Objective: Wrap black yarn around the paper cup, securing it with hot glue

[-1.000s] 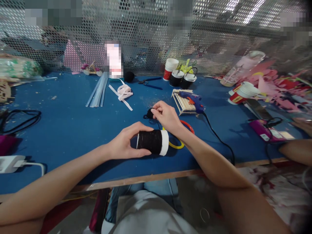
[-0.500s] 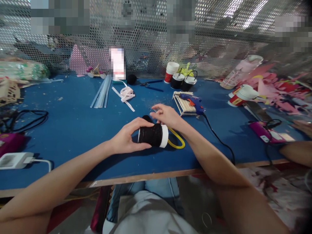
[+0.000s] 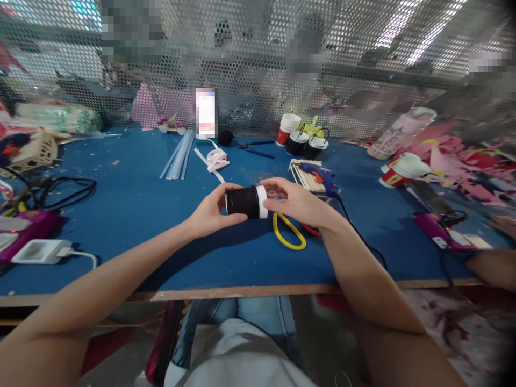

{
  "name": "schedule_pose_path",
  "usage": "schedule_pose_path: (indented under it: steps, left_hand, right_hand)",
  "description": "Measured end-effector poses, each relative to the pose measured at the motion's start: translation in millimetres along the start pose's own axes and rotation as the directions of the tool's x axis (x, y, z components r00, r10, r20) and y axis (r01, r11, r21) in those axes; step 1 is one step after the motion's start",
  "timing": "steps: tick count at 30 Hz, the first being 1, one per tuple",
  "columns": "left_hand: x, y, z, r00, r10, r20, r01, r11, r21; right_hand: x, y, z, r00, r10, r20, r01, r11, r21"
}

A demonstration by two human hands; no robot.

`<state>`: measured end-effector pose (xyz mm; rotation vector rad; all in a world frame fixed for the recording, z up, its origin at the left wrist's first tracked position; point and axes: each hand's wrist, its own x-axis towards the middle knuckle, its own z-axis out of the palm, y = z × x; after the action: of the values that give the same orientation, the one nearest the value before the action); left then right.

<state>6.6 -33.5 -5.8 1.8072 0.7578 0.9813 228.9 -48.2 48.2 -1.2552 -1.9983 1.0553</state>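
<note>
A paper cup wrapped in black yarn [image 3: 242, 203], with a white rim, lies on its side between my hands, just above the table. My left hand [image 3: 212, 211] grips its left end, thumb below and fingers over the top. At the rim on the right, my right hand [image 3: 296, 200] has its thumb in front and its fingers behind. Under my right wrist a yellow loop handle [image 3: 289, 232] rests on the table, with a red piece [image 3: 311, 229] partly hidden beside it.
Behind my hands are a hot glue gun [image 3: 322, 174] on a stick rack, white ribbon [image 3: 217, 159], clear glue sticks [image 3: 177, 156], pliers [image 3: 258, 148] and a black yarn ball [image 3: 224, 138]. Two black-wrapped cups [image 3: 297, 143] stand at the back. Another person's arm [image 3: 494, 269] rests at right.
My right hand has come down from beyond the cup onto its white rim. The cup has been raised slightly and moved away from me. The red piece by the yellow loop now shows.
</note>
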Motion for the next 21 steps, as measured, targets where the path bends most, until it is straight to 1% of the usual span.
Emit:
schedule_pose_path:
  steps: [2,5,7,9,10,12,14,16,18,19,21]
  left_hand:
    - [2,2,-0.9,0.996,-0.079,0.028,0.081,0.994,-0.07]
    - [5,6,-1.3,0.987,-0.143,0.067,0.15,0.982,-0.115]
    - [7,9,-0.9,0.982,-0.17,0.078,0.177,0.98,-0.096]
    - [11,12,-0.5,0.981,-0.177,0.079,0.18,0.983,-0.027]
    - [13,14,-0.5,0.984,-0.162,0.079,0.162,0.987,0.018]
    - [17,17,-0.8,0.99,-0.093,0.106,0.083,0.992,0.091]
    - [18,20,-1.2,0.987,-0.026,0.156,0.007,0.992,0.123]
    - [17,23,-1.2,0.981,-0.003,0.195,-0.025,0.99,0.137]
    - [12,24,-0.9,0.979,0.011,0.203,-0.045,0.985,0.165]
    - [9,24,-0.7,0.975,0.031,0.219,-0.072,0.981,0.182]
    - [4,25,-0.1,0.958,0.084,0.274,-0.138,0.973,0.184]
  right_hand:
    - [2,5,2,1.0,-0.009,0.026,0.007,0.996,0.085]
    - [4,11,6,1.0,0.006,0.01,-0.008,0.985,0.17]
    - [3,15,9,1.0,0.024,-0.006,-0.023,0.977,0.21]
    - [2,18,11,0.999,0.039,-0.026,-0.032,0.971,0.237]
    - [2,19,11,0.998,0.05,-0.039,-0.038,0.966,0.257]
    - [1,21,11,0.995,0.087,-0.048,-0.067,0.941,0.331]
    - [1,22,11,0.992,0.124,0.01,-0.116,0.892,0.438]
    - [1,23,12,0.985,0.13,0.11,-0.168,0.839,0.518]
    - [4,24,12,0.973,0.123,0.194,-0.212,0.812,0.545]
    - [6,24,13,0.968,0.128,0.215,-0.228,0.808,0.544]
    - [13,21,11,0.967,0.154,0.203,-0.242,0.803,0.544]
